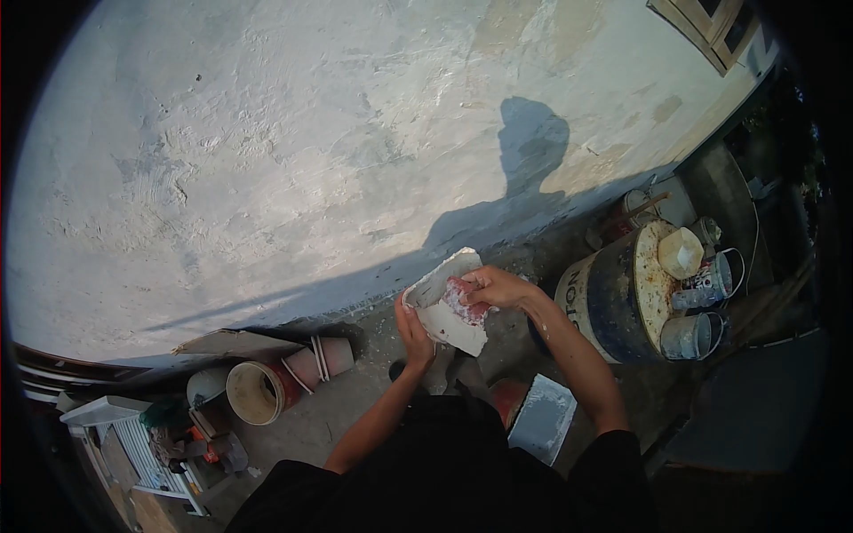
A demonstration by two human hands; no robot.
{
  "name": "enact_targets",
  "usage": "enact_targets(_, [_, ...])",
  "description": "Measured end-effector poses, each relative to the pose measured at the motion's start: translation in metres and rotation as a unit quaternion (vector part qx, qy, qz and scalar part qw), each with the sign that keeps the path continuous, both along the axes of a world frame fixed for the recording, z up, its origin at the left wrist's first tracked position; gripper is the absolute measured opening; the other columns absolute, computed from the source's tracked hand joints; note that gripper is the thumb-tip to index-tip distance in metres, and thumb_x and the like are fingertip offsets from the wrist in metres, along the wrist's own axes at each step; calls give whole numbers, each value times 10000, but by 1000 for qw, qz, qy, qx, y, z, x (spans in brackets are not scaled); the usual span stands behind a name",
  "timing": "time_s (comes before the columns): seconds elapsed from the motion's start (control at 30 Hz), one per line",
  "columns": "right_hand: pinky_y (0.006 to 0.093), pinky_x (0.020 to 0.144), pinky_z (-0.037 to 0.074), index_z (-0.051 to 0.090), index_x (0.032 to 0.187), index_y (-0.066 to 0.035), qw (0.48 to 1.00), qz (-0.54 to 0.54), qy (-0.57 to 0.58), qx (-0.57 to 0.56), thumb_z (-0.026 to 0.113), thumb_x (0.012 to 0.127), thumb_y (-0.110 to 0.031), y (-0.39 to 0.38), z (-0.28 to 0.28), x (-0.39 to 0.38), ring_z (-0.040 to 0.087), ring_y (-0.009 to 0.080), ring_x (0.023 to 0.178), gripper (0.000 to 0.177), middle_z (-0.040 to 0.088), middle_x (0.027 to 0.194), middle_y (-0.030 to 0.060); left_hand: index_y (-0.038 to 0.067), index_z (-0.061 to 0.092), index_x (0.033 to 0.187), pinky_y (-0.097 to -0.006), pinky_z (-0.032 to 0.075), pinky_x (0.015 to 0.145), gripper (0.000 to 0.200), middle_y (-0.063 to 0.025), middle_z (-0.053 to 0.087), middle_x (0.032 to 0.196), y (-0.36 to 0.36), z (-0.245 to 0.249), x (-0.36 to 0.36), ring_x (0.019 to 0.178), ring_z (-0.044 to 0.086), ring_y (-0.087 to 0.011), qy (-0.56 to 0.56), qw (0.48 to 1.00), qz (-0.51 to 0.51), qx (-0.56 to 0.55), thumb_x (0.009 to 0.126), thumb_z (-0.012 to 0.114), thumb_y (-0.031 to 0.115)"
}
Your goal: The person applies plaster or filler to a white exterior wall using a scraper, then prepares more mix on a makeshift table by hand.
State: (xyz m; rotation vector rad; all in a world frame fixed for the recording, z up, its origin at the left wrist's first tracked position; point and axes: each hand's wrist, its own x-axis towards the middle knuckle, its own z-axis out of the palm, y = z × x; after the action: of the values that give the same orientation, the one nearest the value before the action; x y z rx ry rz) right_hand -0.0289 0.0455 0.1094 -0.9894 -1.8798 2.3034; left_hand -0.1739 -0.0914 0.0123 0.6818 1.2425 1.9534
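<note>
In front of my body, my left hand grips the near left edge of a white, paint-crusted tray-like piece, fingers closed round its rim. The piece is tilted, with its hollow side facing up. My right hand pinches a reddish cloth or sponge smeared with white, held against the inside of the piece. Beyond both hands rises a rough wall with patchy white coating, and a shadow of a head and shoulders falls across it.
A large drum stands at the right, with metal cans on its top. Below my right arm is a grey-coated rectangular tray. Buckets lie near the wall at left, beside a folded ladder.
</note>
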Motion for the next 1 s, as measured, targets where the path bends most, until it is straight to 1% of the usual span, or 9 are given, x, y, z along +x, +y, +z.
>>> enact_targets(0.1, [225, 706, 505, 610, 1120, 45, 1000, -18, -1, 0, 613, 891, -13, -1, 3, -1, 605, 70, 809, 236, 657, 929, 23, -8, 409, 1331, -348, 389, 988, 399, -149, 530, 1215, -1, -2, -2, 1123, 509, -215, 23, 1000, -16, -4, 1046, 278, 237])
enact_targets(0.2, [238, 708, 530, 612, 1096, 49, 995, -89, 11, -43, 632, 889, -35, -4, 11, -8, 622, 91, 799, 224, 660, 948, 49, -9, 414, 1325, -343, 392, 984, 394, -140, 534, 1205, -4, 2, 3, 1112, 509, -205, 33, 999, -8, -29, 1047, 283, 237])
enact_targets(0.33, [236, 721, 534, 603, 1124, 42, 994, -99, 16, -43, 638, 894, -50, -2, 5, -8, 628, 89, 809, 251, 661, 965, 44, -8, 416, 1322, -336, 393, 977, 393, -131, 538, 1197, -4, 7, 1, 1109, 509, -197, -7, 1000, -28, -8, 1048, 290, 244])
enact_targets(0.6, [232, 719, 522, 581, 1167, 11, 987, -138, 65, -47, 646, 907, -87, -9, 14, 0, 619, 76, 817, 286, 650, 982, 30, -13, 415, 1313, -336, 392, 985, 408, -128, 530, 1202, 1, -21, -11, 1121, 510, -201, -23, 1000, 1, -11, 1054, 286, 275])
enact_targets(0.7, [233, 710, 525, 574, 1192, 9, 987, -141, 71, -18, 646, 907, -92, -5, 26, 7, 625, 76, 831, 311, 651, 1008, 37, 3, 420, 1293, -338, 396, 986, 397, -124, 524, 1197, 4, -28, -18, 1126, 514, -201, -111, 994, 21, -8, 1056, 293, 294])
enact_targets(0.73, [226, 704, 523, 579, 1186, 9, 981, -169, 90, -12, 640, 911, -95, -5, 25, 8, 623, 75, 817, 299, 653, 1002, 33, 8, 425, 1278, -337, 399, 983, 388, -118, 523, 1188, 4, -31, -22, 1122, 516, -195, -125, 992, 19, 5, 1056, 295, 300])
enact_targets(0.8, [213, 693, 520, 589, 1173, 8, 966, -226, 128, 0, 628, 920, -100, -2, 26, 8, 620, 73, 787, 278, 656, 988, 27, 19, 433, 1246, -335, 404, 978, 373, -107, 522, 1169, 5, -32, -28, 1113, 520, -183, -152, 988, 14, 31, 1058, 299, 311])
enact_targets(0.9, [216, 683, 517, 593, 1150, 3, 923, -338, 171, 68, 623, 922, -91, 7, 47, 3, 625, 79, 779, 248, 663, 992, 36, 35, 443, 1203, -329, 410, 969, 345, -93, 522, 1142, 3, -33, -33, 1101, 523, -164, -182, 983, 21, 26, 1057, 303, 314])
enact_targets(1.0, [225, 659, 513, 596, 1087, 4, 820, -475, 243, 207, 635, 914, -87, 32, 74, -17, 635, 82, 781, 200, 670, 953, 41, 44, 449, 1190, -329, 418, 952, 342, -79, 521, 1122, 1, -37, -36, 1072, 530, -156, -172, 984, 7, 33, 1054, 309, 325])
